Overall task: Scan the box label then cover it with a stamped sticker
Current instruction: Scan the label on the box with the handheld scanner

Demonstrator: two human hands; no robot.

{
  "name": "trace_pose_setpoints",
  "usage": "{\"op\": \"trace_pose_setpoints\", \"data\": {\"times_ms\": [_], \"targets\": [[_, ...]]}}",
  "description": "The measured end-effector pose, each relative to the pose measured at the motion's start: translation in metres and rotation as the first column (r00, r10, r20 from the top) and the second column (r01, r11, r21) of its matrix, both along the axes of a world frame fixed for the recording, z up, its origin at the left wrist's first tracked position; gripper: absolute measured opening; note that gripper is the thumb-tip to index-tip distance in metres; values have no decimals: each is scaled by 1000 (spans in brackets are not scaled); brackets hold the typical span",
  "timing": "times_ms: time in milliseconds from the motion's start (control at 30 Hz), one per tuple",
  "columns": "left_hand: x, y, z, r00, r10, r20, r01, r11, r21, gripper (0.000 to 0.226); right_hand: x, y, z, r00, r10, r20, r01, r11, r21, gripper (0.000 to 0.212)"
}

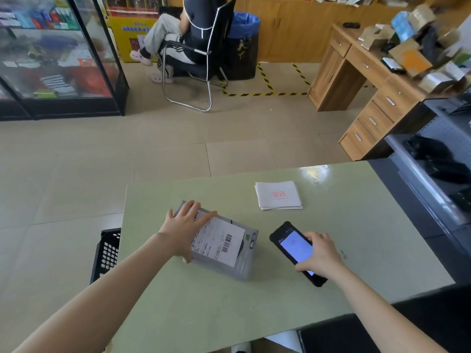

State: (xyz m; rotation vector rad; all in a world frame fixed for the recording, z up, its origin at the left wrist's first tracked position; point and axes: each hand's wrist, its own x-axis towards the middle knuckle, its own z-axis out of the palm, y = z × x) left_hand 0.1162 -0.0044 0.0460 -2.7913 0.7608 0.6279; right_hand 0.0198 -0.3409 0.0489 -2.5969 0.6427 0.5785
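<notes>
A grey box lies on the green table, with a white barcode label on its top face. My left hand rests flat on the box's left end, fingers spread over part of the label and thumb on the near side. My right hand grips a black handheld scanner with a lit screen, low over the table just right of the box. A small stack of white stickers, the top one stamped in red, lies farther back on the table.
A black slotted crate stands on the floor left of the table. A dark shelf unit borders the table's right side. Across the floor, a person sits on a chair; a wooden desk holds several parcels.
</notes>
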Motion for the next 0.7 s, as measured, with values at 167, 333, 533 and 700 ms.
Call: {"op": "trace_pose_setpoints", "data": {"times_ms": [167, 333, 533, 700], "targets": [[21, -24, -7, 990, -142, -23, 144, 983, 110, 147, -3, -20, -37, 982, -190, -22, 191, 980, 54, 75], [47, -48, -16, 961, -273, -52, 277, 942, 190, 149, 0, -26, -73, 961, -278, -4, 278, 960, 35, 75], [59, -67, -25, 904, -425, -50, 426, 880, 208, 146, -4, -24, -94, 941, -338, 10, 338, 941, 18, 72], [55, -68, -28, 877, -480, -35, 477, 857, 194, 128, -7, -21, -103, 943, -332, 16, 332, 943, 9, 78]]}}
